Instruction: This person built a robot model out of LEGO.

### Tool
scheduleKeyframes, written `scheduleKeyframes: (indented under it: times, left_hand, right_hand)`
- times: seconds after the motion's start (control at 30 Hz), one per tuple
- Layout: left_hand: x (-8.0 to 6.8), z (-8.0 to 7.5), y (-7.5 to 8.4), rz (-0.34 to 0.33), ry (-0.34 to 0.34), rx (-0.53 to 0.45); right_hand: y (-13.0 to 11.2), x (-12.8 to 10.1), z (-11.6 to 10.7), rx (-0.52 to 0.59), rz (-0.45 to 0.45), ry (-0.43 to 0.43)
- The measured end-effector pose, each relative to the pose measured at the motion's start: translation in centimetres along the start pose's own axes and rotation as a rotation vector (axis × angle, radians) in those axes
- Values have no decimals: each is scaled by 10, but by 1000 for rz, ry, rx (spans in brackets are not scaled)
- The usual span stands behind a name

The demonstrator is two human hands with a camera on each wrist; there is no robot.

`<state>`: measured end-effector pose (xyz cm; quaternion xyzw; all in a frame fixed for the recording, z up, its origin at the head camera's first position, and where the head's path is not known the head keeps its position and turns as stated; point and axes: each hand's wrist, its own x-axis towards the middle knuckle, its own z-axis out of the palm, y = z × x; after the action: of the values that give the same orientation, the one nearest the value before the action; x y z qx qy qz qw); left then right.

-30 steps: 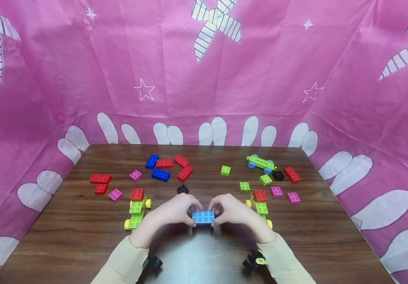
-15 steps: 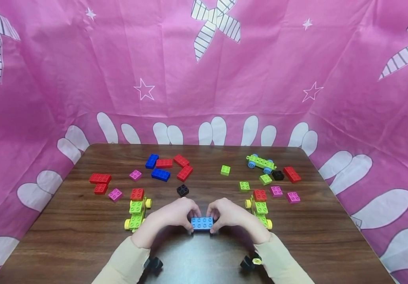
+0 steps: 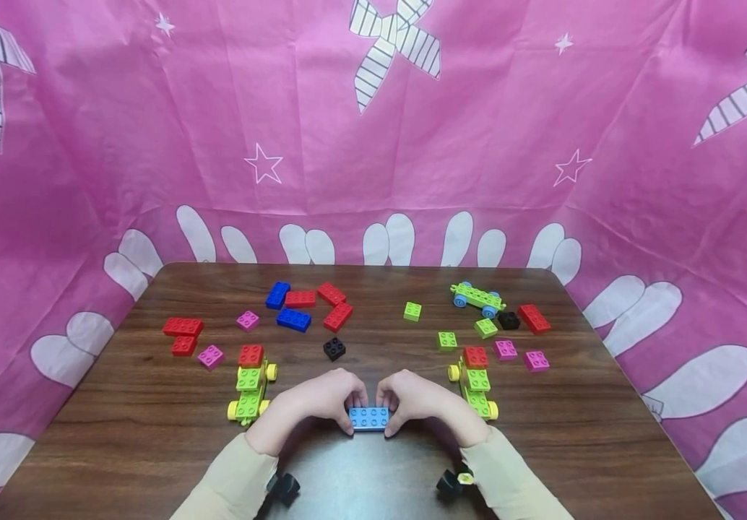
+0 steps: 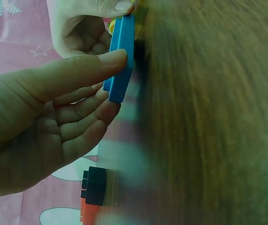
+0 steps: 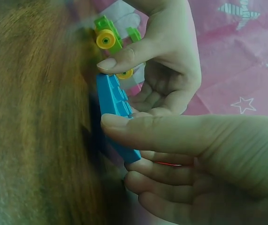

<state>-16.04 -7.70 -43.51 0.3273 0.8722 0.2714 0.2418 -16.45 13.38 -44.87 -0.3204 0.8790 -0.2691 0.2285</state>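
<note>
A light blue long brick (image 3: 369,417) lies on the wooden table (image 3: 152,433) near its front edge. My left hand (image 3: 321,401) pinches its left end and my right hand (image 3: 412,399) pinches its right end, thumbs on the near side. In the left wrist view the thumb lies along the blue brick (image 4: 121,61). In the right wrist view the thumb crosses the blue brick (image 5: 117,117), with my left hand beyond it.
Two green wheeled stacks with red tops stand left (image 3: 249,383) and right (image 3: 477,383) of my hands. A black brick (image 3: 334,349) sits just beyond them. Red, blue, pink and green bricks and a green cart (image 3: 477,298) lie farther back. Pink cloth walls surround the table.
Both hands have drawn the blue brick a little nearer to me along the table, still holding its ends.
</note>
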Motion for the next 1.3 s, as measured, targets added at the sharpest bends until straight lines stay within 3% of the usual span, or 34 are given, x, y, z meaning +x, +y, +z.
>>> scheduleKeyframes:
  times: [0.43,1.0,1.3]
  left_hand:
    - [4,8,-2,-23,-5,36]
    - [1,4,0,-34,-15,37]
    - [-8,-5,6,18,25,40]
  right_hand:
    - [-2,1,2,-35,15,-36]
    - [1,0,2,-37,6,-49]
    - [1,0,1,-19,-24,-46]
